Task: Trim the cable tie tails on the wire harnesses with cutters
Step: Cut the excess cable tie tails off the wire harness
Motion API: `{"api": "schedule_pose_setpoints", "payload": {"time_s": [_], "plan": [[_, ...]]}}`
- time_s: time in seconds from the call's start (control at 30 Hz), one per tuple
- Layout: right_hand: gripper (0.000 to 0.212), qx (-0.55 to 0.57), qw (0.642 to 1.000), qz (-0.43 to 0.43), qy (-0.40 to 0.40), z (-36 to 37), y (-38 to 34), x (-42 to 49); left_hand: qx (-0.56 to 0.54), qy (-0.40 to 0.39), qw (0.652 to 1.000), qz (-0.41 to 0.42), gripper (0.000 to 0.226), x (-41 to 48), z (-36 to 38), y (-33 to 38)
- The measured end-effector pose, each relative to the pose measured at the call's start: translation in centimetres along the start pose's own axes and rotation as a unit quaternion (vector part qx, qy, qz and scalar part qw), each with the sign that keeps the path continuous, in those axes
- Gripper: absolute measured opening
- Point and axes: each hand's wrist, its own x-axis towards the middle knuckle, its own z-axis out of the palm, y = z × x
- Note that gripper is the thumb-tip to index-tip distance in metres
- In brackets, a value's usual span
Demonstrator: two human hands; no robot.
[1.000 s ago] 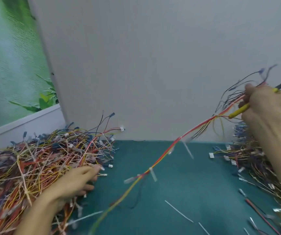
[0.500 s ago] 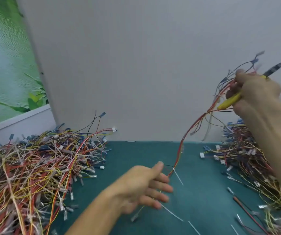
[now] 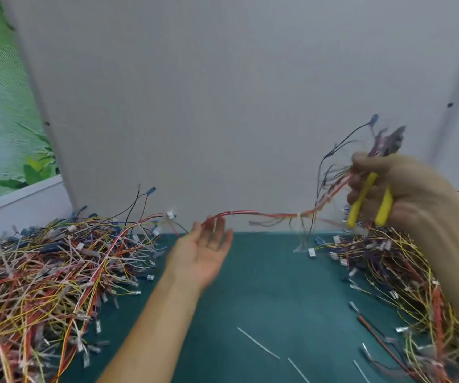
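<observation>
A red and orange wire harness (image 3: 272,215) hangs nearly level above the green mat (image 3: 264,294), blurred by motion. My right hand (image 3: 411,186) grips its right end together with the yellow-handled cutters (image 3: 361,200), whose dark jaws point up and right. A white cable tie (image 3: 298,217) sits on the harness left of that hand, its tail hanging down. My left hand (image 3: 203,252) is palm up with straight fingers, and the harness's left end lies across its fingertips.
A large pile of tied harnesses (image 3: 43,272) covers the table's left side and another pile (image 3: 388,266) the right. Cut white tie tails (image 3: 258,343) lie on the mat in front. A grey wall stands close behind.
My left hand has turned palm up and risen to meet the harness's free end. My right hand has come down and the harness has swung from hanging to nearly level.
</observation>
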Motion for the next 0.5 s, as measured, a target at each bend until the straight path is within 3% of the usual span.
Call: {"api": "schedule_pose_setpoints", "payload": {"time_s": [0.1, 0.17, 0.27, 0.33, 0.37, 0.43, 0.5], "plan": [[0.012, -0.097, 0.994, 0.050, -0.019, 0.1, 2.4, 0.6, 0.088, -0.015, 0.996, 0.015, 0.026, -0.6, 0.2, 1.4], [0.012, -0.091, 0.992, 0.064, -0.057, 1.0, 3.9, 0.6, 0.166, -0.021, 0.986, 0.018, 0.027, -1.1, 0.2, 1.9], [0.018, 0.058, 0.987, 0.031, -0.148, 2.0, 4.6, 0.7, 0.256, -0.025, 0.963, 0.075, 0.018, -1.5, 0.1, 2.6], [0.015, 0.132, 0.978, 0.021, -0.160, 2.2, 4.7, 1.0, 0.295, -0.022, 0.948, 0.120, 0.010, -1.4, 0.0, 3.1], [0.012, 0.116, 0.984, 0.024, -0.131, 2.1, 4.9, 1.3, 0.321, -0.017, 0.937, 0.138, 0.012, -1.4, -0.2, 3.2], [0.013, -0.030, 0.998, 0.032, -0.043, 1.5, 6.1, 1.6, 0.386, 0.003, 0.908, 0.160, 0.021, -1.5, -0.8, 3.0], [0.015, -0.245, 0.969, 0.035, 0.010, 0.3, 7.9, 1.6, 0.448, 0.031, 0.879, 0.160, 0.033, -1.4, -2.0, 2.2]]}}
